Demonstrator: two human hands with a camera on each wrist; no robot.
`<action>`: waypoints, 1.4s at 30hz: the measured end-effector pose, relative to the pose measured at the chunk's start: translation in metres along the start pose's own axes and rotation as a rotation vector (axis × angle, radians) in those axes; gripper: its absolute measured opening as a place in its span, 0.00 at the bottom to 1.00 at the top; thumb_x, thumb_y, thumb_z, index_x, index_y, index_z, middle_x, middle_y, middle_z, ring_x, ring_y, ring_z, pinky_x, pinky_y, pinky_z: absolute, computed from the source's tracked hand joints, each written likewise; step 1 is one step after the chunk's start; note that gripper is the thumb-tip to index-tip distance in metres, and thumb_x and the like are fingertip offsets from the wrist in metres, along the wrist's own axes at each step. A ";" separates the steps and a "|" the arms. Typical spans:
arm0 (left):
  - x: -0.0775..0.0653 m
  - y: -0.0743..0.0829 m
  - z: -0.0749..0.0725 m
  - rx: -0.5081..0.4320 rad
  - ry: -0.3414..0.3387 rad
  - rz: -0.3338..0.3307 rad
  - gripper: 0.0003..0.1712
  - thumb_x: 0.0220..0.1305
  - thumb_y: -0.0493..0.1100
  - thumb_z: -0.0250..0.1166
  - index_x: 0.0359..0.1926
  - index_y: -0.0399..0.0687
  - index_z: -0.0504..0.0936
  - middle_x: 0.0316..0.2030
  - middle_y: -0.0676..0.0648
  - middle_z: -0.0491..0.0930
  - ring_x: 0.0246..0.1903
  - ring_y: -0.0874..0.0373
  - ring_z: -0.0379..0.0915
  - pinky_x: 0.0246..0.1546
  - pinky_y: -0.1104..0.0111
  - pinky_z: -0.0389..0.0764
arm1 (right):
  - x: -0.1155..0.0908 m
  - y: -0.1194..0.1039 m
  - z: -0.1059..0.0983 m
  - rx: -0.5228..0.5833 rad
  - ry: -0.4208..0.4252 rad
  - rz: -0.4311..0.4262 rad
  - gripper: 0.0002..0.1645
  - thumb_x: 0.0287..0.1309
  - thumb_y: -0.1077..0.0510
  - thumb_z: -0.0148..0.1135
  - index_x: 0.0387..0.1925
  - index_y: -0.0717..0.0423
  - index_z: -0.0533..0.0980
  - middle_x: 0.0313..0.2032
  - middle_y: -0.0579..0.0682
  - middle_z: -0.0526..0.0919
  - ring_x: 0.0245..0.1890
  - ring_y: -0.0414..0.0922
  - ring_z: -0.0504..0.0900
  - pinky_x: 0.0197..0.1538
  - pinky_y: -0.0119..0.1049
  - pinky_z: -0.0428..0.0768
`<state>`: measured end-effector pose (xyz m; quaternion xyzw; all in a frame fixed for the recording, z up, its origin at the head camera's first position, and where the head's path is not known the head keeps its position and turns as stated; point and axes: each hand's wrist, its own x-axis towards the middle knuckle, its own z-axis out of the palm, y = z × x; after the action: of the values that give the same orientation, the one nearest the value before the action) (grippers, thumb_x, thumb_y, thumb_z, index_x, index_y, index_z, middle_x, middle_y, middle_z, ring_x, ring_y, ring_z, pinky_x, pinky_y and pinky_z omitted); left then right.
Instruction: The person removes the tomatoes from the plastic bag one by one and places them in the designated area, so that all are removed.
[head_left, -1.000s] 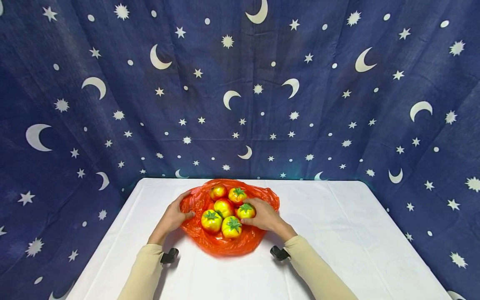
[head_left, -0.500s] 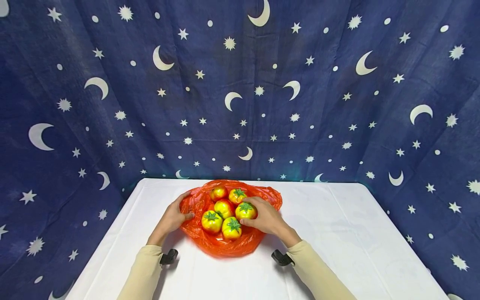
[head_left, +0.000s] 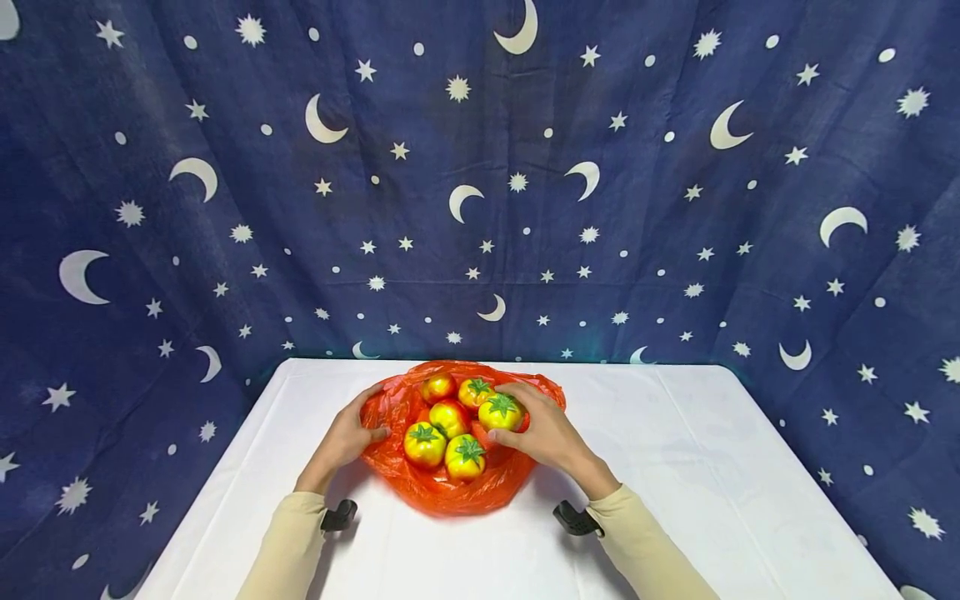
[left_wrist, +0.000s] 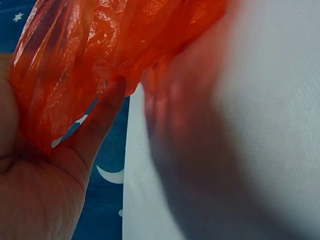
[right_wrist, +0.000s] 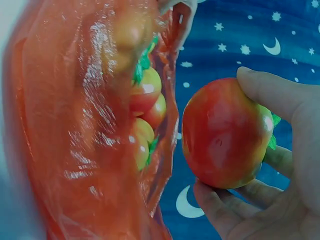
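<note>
A red plastic bag (head_left: 461, 498) lies spread open on the white table, with several shiny yellow-red tomatoes (head_left: 424, 446) with green leafy tops inside. My left hand (head_left: 347, 432) holds the bag's left side, the film between thumb and fingers; its far fingers are hidden behind the film in the left wrist view. My right hand (head_left: 553, 435) grips one tomato (right_wrist: 225, 135) between thumb and fingers. In the right wrist view that tomato is raised beside the bag's mouth, apart from the others. The bag film partly covers the other tomatoes there.
The white table (head_left: 675, 467) extends to both sides of the bag and in front of it. A dark blue curtain (head_left: 480, 167) with moons and stars hangs behind and around it. Black wrist devices (head_left: 577, 518) sit at both cuffs.
My right hand has lifted the tomato from among the others and moved it slightly right and up. A gap shows where it sat. My left hand stays at the bag.
</note>
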<state>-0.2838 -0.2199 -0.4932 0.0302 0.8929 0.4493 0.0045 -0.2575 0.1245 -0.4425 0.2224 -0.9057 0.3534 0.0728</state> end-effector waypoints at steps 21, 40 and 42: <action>-0.001 -0.001 0.000 -0.023 -0.002 -0.013 0.48 0.55 0.32 0.69 0.74 0.52 0.59 0.72 0.36 0.61 0.72 0.34 0.54 0.72 0.39 0.53 | 0.007 0.027 -0.059 0.007 0.178 -0.020 0.39 0.47 0.48 0.76 0.61 0.49 0.74 0.61 0.53 0.76 0.58 0.53 0.77 0.58 0.51 0.79; 0.000 0.000 0.002 0.002 -0.006 0.005 0.48 0.55 0.33 0.69 0.74 0.50 0.58 0.72 0.35 0.60 0.71 0.33 0.55 0.71 0.38 0.54 | 0.003 0.072 -0.085 0.017 0.270 0.097 0.39 0.49 0.53 0.75 0.63 0.53 0.71 0.61 0.58 0.74 0.55 0.55 0.77 0.57 0.52 0.77; 0.000 0.000 0.002 0.001 -0.008 0.005 0.47 0.55 0.34 0.69 0.74 0.50 0.58 0.72 0.35 0.60 0.71 0.33 0.54 0.71 0.39 0.54 | 0.003 0.078 -0.085 0.021 0.275 0.116 0.40 0.49 0.53 0.75 0.64 0.53 0.71 0.61 0.59 0.74 0.54 0.55 0.76 0.57 0.53 0.77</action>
<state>-0.2838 -0.2178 -0.4942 0.0343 0.8929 0.4489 0.0072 -0.2979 0.2310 -0.4257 0.1198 -0.8948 0.3938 0.1731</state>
